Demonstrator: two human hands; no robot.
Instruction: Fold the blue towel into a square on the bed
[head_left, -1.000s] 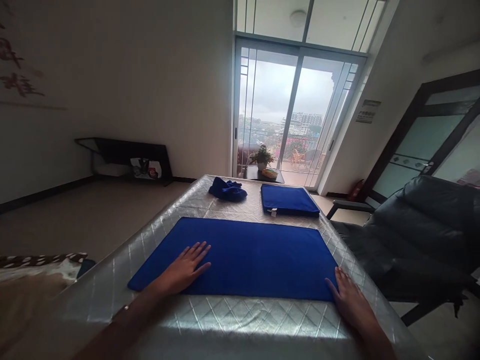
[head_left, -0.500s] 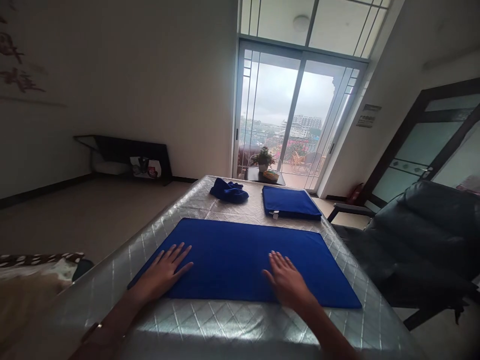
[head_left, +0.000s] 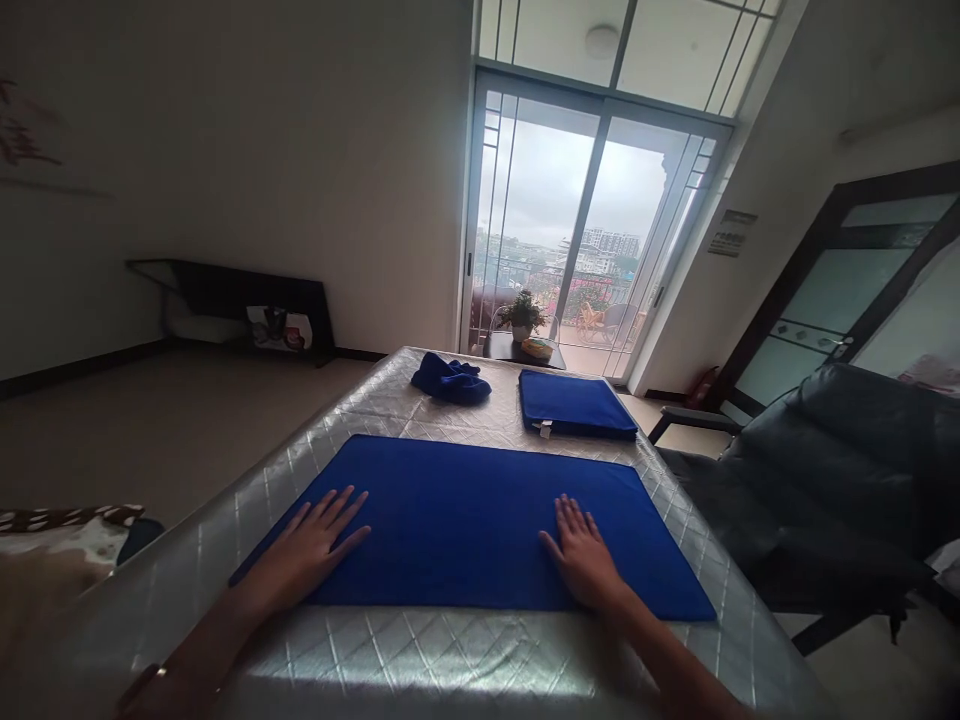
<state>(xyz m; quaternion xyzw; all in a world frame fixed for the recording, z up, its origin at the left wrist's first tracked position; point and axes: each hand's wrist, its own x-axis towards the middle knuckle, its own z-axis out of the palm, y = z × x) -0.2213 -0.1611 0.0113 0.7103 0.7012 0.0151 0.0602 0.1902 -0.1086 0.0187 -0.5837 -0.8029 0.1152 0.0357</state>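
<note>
A blue cloth [head_left: 457,530] lies spread out and smooth across the near part of a table with a shiny quilted silver cover [head_left: 420,645]. On its left part rests my left hand [head_left: 319,535], palm down with the fingers spread. My right hand [head_left: 585,555] lies flat on the right part, thumb held apart from the fingers. Neither hand grasps anything. Beyond the cloth, a crumpled blue cloth [head_left: 450,380] sits to the left, and a flat stack of folded blue cloths [head_left: 577,405] with a white tag lies to the right.
A dark padded armchair [head_left: 817,490] stands close to the table's right side. Past the far edge, a small table [head_left: 506,348] carries a potted plant [head_left: 523,315] before a sliding glass door. A black bench-like piece [head_left: 247,300] is by the left wall.
My right hand has slid a little to the right over the cloth. My left hand shows slightly farther left, while the whole view has also shifted a bit.
</note>
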